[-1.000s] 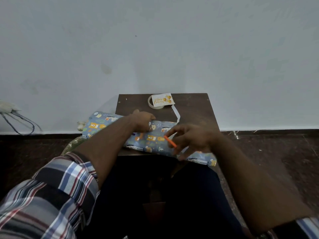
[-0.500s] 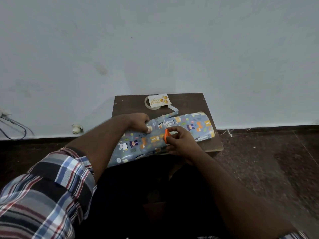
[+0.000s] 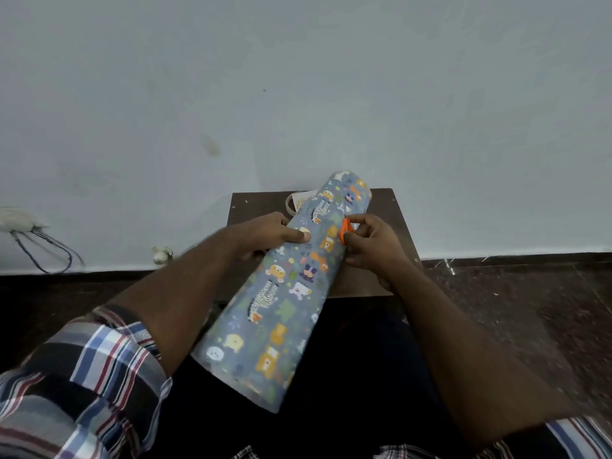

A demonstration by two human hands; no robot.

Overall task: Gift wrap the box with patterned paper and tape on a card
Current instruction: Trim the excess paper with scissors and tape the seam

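Swinging from a crosswise lie to an 11-to-5 o'clock line, the paper roll [image 3: 291, 286] now spans the table [image 3: 251, 207] and the lap, ready for cutting. The left hand [image 3: 268, 235] grips its 9 o'clock side, thumb on top. The right hand [image 3: 371, 246] pinches an orange cutter [image 3: 344, 232] at the 3 o'clock edge. Tape [image 3: 290, 205] and card [image 3: 303, 200] lie at 12 o'clock, partly hidden. No box is visible.

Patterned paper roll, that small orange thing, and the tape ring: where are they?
patterned paper roll [image 3: 281, 303], head view, middle of its blue printed side.
orange thing [image 3: 344, 234], head view, its orange body, pinched by the right hand [image 3: 371, 246].
tape ring [image 3: 290, 204], head view, its visible left rim.
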